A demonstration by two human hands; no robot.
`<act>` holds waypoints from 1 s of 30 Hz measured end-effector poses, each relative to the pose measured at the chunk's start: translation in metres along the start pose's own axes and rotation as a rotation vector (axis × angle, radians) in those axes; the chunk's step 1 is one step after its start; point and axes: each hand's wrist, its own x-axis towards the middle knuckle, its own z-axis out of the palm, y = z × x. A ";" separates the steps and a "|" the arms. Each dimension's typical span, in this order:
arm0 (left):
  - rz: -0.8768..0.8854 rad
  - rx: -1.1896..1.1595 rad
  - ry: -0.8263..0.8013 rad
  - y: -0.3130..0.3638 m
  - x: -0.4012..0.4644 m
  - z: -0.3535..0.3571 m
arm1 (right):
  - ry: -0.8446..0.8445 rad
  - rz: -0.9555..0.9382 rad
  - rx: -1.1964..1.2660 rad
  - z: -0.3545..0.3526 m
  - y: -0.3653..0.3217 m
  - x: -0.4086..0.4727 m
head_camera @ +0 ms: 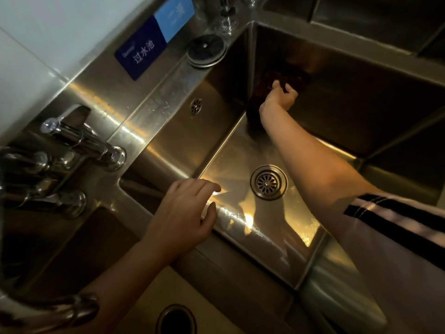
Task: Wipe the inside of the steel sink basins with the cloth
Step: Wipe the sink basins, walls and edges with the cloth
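The middle steel basin (231,160) lies below me, with a round drain strainer (268,182) in its floor. My right hand (279,98) reaches deep into the basin's far corner and grips a dark brown cloth (261,89) against the far wall. The cloth's lower part hangs down the corner beside my wrist. My left hand (185,213) rests on the steel divider at the basin's near-left rim (231,215), fingers relaxed and spread, holding nothing.
A chrome tap with valves (79,143) juts out at the left. A round black drain stopper (206,51) sits on the back ledge under a blue sign (140,53). A second basin with a drain hole (175,319) lies below, another basin (407,165) at the right.
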 end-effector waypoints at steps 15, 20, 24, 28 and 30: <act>0.010 0.020 0.028 -0.003 0.003 0.003 | 0.110 0.055 0.009 -0.032 0.033 0.044; 0.010 0.023 0.013 -0.002 0.002 0.002 | 0.110 -0.020 0.030 -0.022 -0.007 0.015; 0.004 0.033 0.001 -0.001 0.002 0.000 | 0.037 -0.101 0.069 -0.009 -0.050 -0.021; 0.000 0.031 0.008 0.002 0.001 -0.001 | -0.058 -0.148 0.143 0.000 -0.088 -0.052; 0.001 0.029 0.009 0.003 0.001 -0.001 | -0.086 -0.153 0.183 0.001 -0.102 -0.059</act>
